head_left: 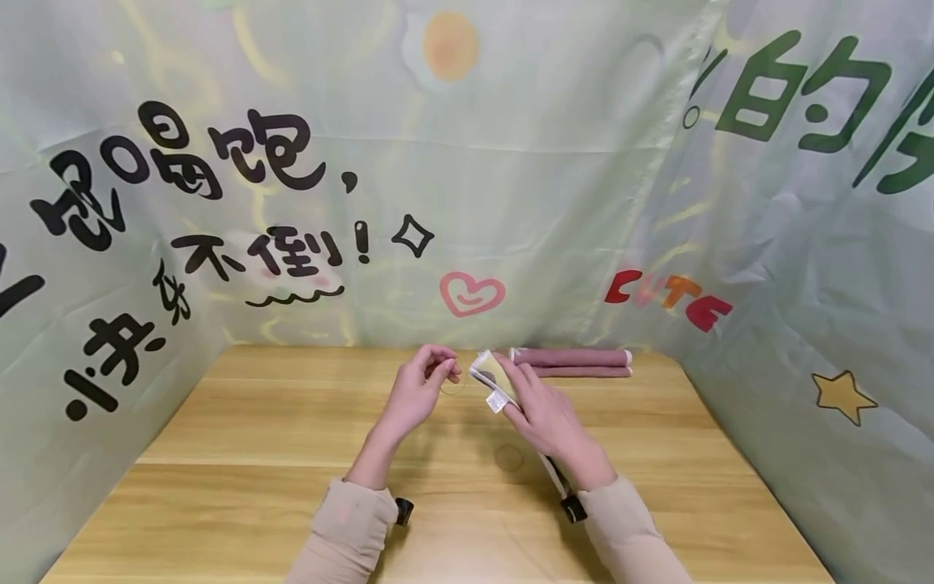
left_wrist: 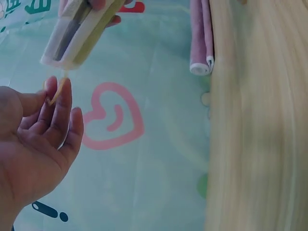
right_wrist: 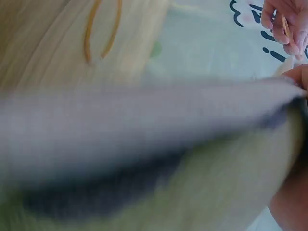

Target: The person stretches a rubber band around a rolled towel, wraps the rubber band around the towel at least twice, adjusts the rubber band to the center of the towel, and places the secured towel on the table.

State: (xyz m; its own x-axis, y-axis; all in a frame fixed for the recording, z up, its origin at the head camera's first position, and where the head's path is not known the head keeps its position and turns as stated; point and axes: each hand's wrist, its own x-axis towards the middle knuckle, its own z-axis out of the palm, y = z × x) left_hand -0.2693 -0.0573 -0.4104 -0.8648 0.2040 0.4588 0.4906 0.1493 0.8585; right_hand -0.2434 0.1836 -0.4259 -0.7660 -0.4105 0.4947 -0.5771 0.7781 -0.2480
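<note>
My left hand (head_left: 419,393) pinches a thin tan rubber band (left_wrist: 58,91) between thumb and fingertips. The band's upper end meets the end of a rolled towel (left_wrist: 82,38), pale yellow and dark with a white border. My right hand (head_left: 547,414) grips that towel and holds it slanted above the table, its far end near my left fingertips. A small white tag (head_left: 497,401) hangs from the towel's side. In the right wrist view the towel is blurred and covers most of the lower picture.
Two mauve rolls of towel with white edges (head_left: 572,358) lie at the back of the wooden table (head_left: 277,454). Another rubber band (right_wrist: 88,36) lies on the tabletop, below the raised towel. Printed cloth walls (head_left: 525,203) stand along the back and sides.
</note>
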